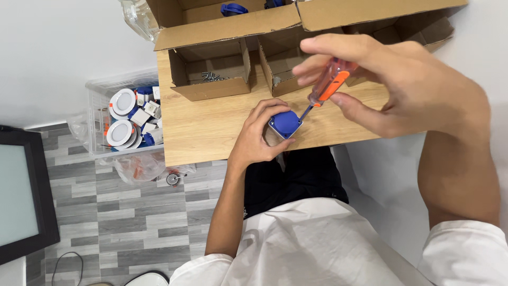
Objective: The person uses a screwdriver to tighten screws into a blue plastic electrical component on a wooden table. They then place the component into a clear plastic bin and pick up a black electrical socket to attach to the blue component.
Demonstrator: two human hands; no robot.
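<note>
Bright, even indoor light; sharp at the centre, stretched at the edges.

Soft light falls from above, so the wooden surface (211,130) and the white wall (63,47) read clearly with no harsh glare. Shadows are faint: a soft one lies under the left hand (262,135) and inside the open boxes (211,71). The right hand (402,85), close to the lens, looks oversized and slightly soft, and the screwdriver (328,85) handle shows mild blur. The wide lens bends the picture's edges; the floor (132,212) tiles and the monitor (24,196) lean outward. The screen gives a pale, flat sheen. The white shirt (317,243) is near overexposed.
</note>
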